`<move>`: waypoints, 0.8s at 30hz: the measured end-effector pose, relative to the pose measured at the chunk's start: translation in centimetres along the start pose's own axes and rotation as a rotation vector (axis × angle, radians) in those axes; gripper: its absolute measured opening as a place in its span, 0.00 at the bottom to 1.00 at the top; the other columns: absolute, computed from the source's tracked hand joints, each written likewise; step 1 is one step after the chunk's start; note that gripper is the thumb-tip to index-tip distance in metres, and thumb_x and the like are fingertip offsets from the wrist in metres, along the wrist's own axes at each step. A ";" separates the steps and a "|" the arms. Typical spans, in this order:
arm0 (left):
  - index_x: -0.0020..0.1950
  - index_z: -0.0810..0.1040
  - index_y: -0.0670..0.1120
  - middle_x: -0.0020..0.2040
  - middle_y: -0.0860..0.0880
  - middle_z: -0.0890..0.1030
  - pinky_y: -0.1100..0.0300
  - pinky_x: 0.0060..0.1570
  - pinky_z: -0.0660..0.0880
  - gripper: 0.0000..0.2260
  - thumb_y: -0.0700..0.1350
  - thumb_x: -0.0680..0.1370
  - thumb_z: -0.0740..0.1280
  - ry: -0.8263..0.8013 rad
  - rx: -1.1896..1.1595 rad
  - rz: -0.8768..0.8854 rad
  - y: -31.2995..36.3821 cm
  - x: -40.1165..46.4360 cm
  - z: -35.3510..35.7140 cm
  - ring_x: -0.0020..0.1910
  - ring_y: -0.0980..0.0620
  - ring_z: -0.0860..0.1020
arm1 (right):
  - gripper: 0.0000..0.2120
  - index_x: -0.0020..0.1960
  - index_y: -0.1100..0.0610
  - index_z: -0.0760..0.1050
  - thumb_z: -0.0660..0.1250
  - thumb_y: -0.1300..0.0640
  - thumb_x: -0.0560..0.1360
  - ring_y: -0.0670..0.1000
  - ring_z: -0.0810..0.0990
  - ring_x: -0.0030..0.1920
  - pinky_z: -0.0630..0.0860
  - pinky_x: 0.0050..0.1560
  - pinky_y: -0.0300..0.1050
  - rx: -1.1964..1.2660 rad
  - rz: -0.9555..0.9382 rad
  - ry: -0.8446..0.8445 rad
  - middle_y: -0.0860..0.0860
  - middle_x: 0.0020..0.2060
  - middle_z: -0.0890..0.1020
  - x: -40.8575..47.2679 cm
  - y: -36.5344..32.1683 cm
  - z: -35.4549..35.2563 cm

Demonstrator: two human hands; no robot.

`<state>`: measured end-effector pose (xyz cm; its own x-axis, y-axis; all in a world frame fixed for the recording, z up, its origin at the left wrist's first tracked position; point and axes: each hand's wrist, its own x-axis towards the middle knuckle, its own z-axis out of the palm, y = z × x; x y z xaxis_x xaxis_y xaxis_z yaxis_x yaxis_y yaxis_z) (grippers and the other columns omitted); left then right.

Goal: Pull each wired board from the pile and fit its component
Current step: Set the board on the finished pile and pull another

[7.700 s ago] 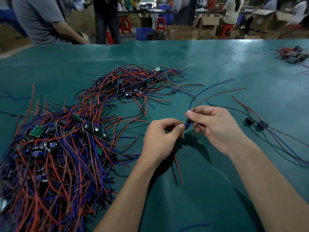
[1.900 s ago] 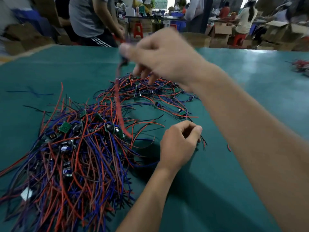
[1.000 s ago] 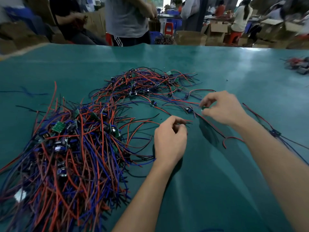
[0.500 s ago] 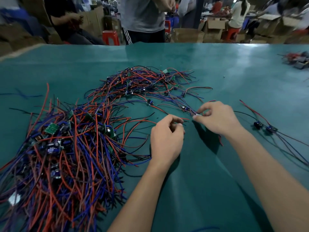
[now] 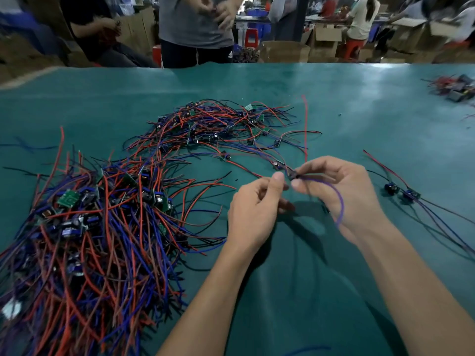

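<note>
Board (image 5: 291, 175) lifted clear, right hand (image 5: 341, 194) pinching it, left grip (image 5: 253, 211) curled, contents unclear, pile (image 5: 102, 214) left.

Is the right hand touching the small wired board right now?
Touching. In the head view the right hand pinches the small wired board between thumb and fingertips, no gap showing; its blue wire loops across the palm.
</note>
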<state>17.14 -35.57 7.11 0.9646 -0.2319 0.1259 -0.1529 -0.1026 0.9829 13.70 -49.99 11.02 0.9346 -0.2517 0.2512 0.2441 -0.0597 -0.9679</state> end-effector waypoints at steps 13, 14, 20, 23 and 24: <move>0.39 0.82 0.49 0.36 0.48 0.86 0.58 0.39 0.76 0.11 0.51 0.75 0.64 -0.019 -0.162 -0.025 0.4 -0.2 -0.3 0.33 0.54 0.81 | 0.13 0.46 0.61 0.86 0.79 0.63 0.62 0.49 0.85 0.42 0.80 0.47 0.38 0.007 0.046 -0.133 0.56 0.42 0.88 -0.1 0.7 -0.6; 0.40 0.81 0.48 0.36 0.46 0.86 0.61 0.37 0.74 0.10 0.51 0.74 0.63 -0.023 -0.190 -0.041 0.5 -0.3 -0.2 0.32 0.54 0.80 | 0.13 0.47 0.61 0.86 0.79 0.61 0.62 0.49 0.85 0.43 0.80 0.48 0.38 0.025 0.055 -0.130 0.56 0.43 0.88 0.0 0.7 -0.7; 0.42 0.82 0.50 0.35 0.47 0.86 0.61 0.38 0.76 0.09 0.50 0.74 0.63 -0.028 -0.204 -0.027 0.4 -0.3 -0.3 0.32 0.55 0.80 | 0.10 0.47 0.61 0.85 0.77 0.62 0.66 0.50 0.84 0.45 0.80 0.55 0.42 0.063 0.065 -0.109 0.56 0.44 0.87 0.1 0.9 -0.7; 0.42 0.81 0.52 0.36 0.47 0.86 0.66 0.35 0.73 0.08 0.48 0.73 0.62 -0.013 -0.191 -0.057 0.5 -0.2 -0.4 0.32 0.57 0.79 | 0.09 0.48 0.61 0.84 0.71 0.72 0.73 0.54 0.84 0.48 0.80 0.61 0.51 0.090 0.091 -0.071 0.61 0.47 0.87 0.1 1.1 -0.6; 0.42 0.80 0.51 0.36 0.47 0.86 0.64 0.36 0.74 0.08 0.46 0.73 0.62 -0.009 -0.204 -0.062 0.6 -0.2 -0.4 0.32 0.56 0.79 | 0.11 0.49 0.62 0.84 0.69 0.74 0.73 0.55 0.83 0.50 0.79 0.62 0.51 0.092 0.098 -0.076 0.62 0.49 0.86 0.2 1.1 -0.6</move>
<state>16.90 -35.20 7.67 0.9686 -0.2399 0.0645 -0.0461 0.0813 0.9956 13.95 -50.72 10.01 0.9712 -0.1775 0.1591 0.1706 0.0512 -0.9840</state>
